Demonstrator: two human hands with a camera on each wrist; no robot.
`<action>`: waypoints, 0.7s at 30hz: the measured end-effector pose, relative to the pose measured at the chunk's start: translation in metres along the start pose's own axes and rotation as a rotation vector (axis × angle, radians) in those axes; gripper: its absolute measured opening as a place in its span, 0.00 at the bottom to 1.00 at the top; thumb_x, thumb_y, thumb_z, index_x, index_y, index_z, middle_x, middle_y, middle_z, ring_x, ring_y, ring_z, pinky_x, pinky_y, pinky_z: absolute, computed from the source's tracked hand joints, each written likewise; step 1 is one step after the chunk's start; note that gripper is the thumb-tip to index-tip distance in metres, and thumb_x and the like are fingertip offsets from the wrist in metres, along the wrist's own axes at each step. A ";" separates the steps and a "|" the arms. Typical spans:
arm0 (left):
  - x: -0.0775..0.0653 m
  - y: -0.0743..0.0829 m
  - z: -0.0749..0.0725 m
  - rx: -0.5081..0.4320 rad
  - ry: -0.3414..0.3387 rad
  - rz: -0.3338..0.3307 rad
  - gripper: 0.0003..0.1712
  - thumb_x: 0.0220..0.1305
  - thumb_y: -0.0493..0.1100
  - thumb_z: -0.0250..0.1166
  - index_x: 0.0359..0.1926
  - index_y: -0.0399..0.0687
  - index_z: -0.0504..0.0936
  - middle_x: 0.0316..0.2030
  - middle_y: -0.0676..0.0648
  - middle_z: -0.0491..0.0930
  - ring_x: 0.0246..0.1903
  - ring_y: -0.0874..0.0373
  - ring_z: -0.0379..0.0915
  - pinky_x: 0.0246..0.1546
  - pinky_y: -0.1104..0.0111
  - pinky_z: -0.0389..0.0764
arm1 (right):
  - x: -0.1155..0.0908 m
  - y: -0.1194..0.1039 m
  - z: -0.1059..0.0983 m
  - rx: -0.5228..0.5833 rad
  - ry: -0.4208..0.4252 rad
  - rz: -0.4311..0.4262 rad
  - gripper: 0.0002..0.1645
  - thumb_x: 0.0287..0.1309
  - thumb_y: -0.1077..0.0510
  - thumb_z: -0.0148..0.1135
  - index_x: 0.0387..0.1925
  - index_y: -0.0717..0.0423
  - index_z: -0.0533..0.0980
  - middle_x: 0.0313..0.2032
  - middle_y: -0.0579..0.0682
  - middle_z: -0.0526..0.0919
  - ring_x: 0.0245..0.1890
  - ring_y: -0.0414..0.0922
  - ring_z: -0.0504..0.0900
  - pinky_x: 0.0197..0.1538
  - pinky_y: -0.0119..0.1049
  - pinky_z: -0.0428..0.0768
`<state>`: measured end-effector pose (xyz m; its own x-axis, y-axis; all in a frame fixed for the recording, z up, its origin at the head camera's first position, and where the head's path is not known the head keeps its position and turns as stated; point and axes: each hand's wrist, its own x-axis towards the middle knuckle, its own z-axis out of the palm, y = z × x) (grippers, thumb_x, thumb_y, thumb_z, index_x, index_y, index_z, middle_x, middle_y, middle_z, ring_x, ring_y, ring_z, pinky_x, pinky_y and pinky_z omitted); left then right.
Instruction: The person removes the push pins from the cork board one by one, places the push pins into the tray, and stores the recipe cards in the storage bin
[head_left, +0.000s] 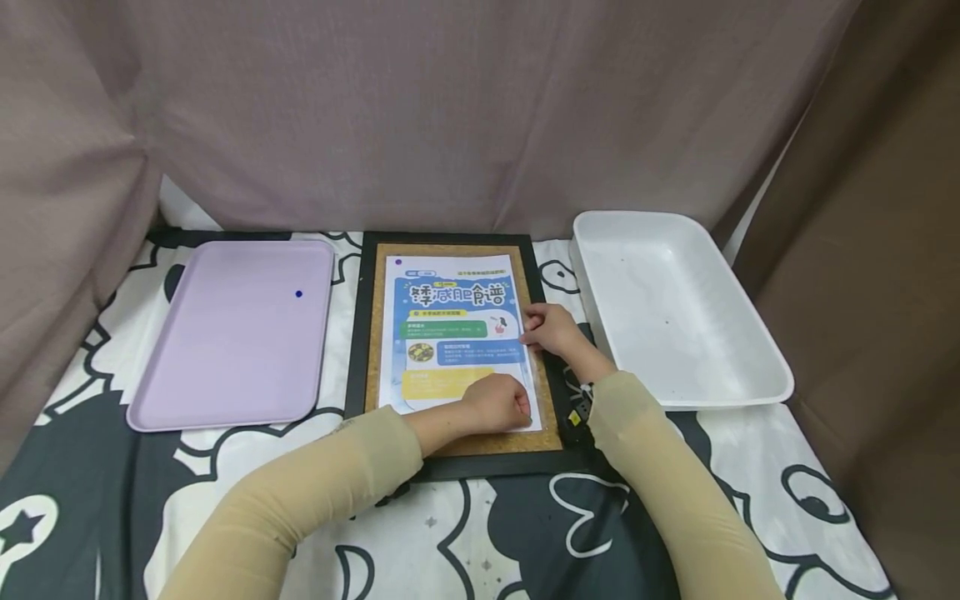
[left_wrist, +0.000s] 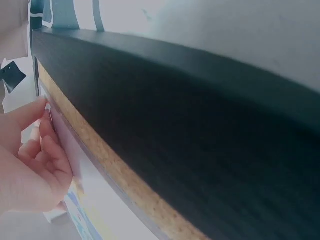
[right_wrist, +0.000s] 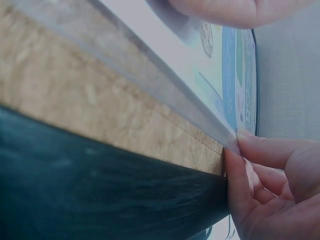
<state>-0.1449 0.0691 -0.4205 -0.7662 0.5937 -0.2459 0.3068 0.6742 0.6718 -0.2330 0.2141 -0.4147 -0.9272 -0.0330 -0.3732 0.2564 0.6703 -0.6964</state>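
Note:
A printed sheet (head_left: 457,333) in blue, white and yellow lies on a cork board (head_left: 551,417) with a black frame. A purple pin (head_left: 398,262) sits at its top left corner. My right hand (head_left: 553,329) pinches the sheet's right edge between thumb and index finger; the right wrist view shows that edge (right_wrist: 200,112) slightly raised off the cork. My left hand (head_left: 495,403) lies over the bottom of the sheet, thumb and index finger pinching at its lower right corner. The palm hides part of the lower print.
On the left lies a light purple tray (head_left: 232,350) with one blue pin (head_left: 298,293) on it. A deep white tray (head_left: 675,317) stands to the right. Patterned cloth (head_left: 420,542) covers the table, and curtains (head_left: 360,117) hang behind and at the sides.

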 end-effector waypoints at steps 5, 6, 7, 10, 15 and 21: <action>0.001 -0.003 -0.002 -0.033 -0.026 0.023 0.06 0.54 0.44 0.66 0.23 0.49 0.83 0.16 0.56 0.74 0.21 0.65 0.67 0.24 0.76 0.66 | 0.000 0.000 -0.001 0.001 -0.009 0.007 0.37 0.54 0.68 0.63 0.65 0.64 0.61 0.30 0.49 0.69 0.24 0.38 0.75 0.28 0.25 0.77; 0.001 -0.004 -0.002 -0.035 -0.031 0.025 0.06 0.54 0.44 0.66 0.23 0.49 0.83 0.16 0.57 0.73 0.21 0.65 0.66 0.24 0.76 0.65 | 0.001 0.000 -0.001 0.002 -0.009 0.007 0.37 0.53 0.68 0.63 0.65 0.64 0.61 0.30 0.49 0.69 0.24 0.38 0.75 0.28 0.25 0.77; 0.002 -0.005 -0.003 -0.039 -0.034 0.027 0.06 0.54 0.44 0.66 0.23 0.50 0.83 0.16 0.57 0.73 0.21 0.65 0.66 0.24 0.76 0.65 | 0.001 0.000 -0.001 0.003 -0.010 0.006 0.37 0.53 0.68 0.63 0.65 0.64 0.61 0.30 0.49 0.69 0.24 0.38 0.75 0.28 0.25 0.77; 0.002 -0.005 -0.005 -0.055 -0.049 0.030 0.06 0.54 0.45 0.66 0.23 0.50 0.84 0.15 0.57 0.73 0.21 0.65 0.67 0.24 0.76 0.65 | 0.001 0.001 -0.001 -0.003 -0.003 0.003 0.37 0.53 0.68 0.63 0.65 0.64 0.61 0.30 0.49 0.70 0.23 0.37 0.74 0.28 0.25 0.77; 0.002 -0.004 -0.012 -0.122 -0.110 0.029 0.07 0.55 0.44 0.66 0.25 0.47 0.84 0.16 0.56 0.74 0.21 0.64 0.67 0.25 0.76 0.64 | 0.002 0.001 -0.002 -0.010 0.001 -0.005 0.37 0.53 0.68 0.63 0.65 0.65 0.61 0.30 0.49 0.70 0.23 0.37 0.74 0.28 0.25 0.77; 0.003 -0.008 -0.017 -0.241 -0.159 0.032 0.07 0.56 0.40 0.66 0.28 0.40 0.84 0.15 0.56 0.72 0.19 0.65 0.64 0.22 0.78 0.63 | 0.001 0.000 0.000 -0.004 -0.009 0.014 0.38 0.54 0.68 0.62 0.66 0.63 0.61 0.31 0.49 0.70 0.25 0.38 0.75 0.29 0.25 0.77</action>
<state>-0.1592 0.0578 -0.4141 -0.6547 0.6868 -0.3157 0.1719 0.5420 0.8226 -0.2344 0.2143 -0.4148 -0.9208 -0.0301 -0.3889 0.2686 0.6741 -0.6881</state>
